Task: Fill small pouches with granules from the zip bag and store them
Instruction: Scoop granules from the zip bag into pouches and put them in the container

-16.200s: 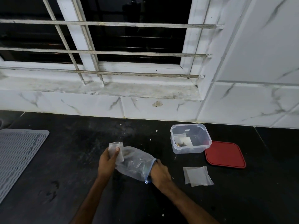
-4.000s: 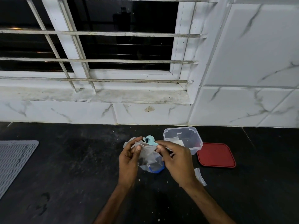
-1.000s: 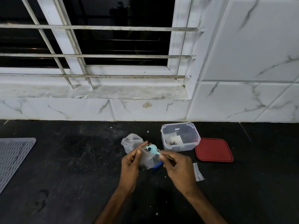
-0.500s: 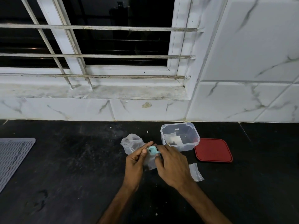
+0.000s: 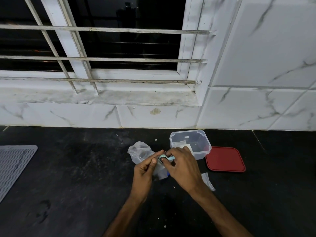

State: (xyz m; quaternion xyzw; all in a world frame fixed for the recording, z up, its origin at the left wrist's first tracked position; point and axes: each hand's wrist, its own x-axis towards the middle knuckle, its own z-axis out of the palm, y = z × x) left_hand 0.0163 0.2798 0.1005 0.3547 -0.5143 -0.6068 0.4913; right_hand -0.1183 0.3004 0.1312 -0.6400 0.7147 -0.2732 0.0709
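Note:
The clear zip bag (image 5: 141,151) lies crumpled on the black counter, its far end sticking out past my hands. My left hand (image 5: 145,166) pinches a small clear pouch (image 5: 160,170) in front of the bag. My right hand (image 5: 183,165) grips a small light-blue spoon (image 5: 165,157) whose bowl sits at the pouch's mouth. Whether granules lie in the spoon is hidden. Behind my right hand stands a clear plastic box (image 5: 196,142) with a filled pouch inside. Empty pouches (image 5: 207,181) lie partly under my right wrist.
A red lid (image 5: 224,159) lies flat to the right of the box. A grey ribbed mat (image 5: 13,166) covers the counter's left edge. White marbled wall tiles and a barred window rise right behind the counter. Crumbs dot the black surface.
My right hand has rolled over and shifted left, bringing the spoon's bowl down to the pouch in my left hand. It now covers more of the zip bag.

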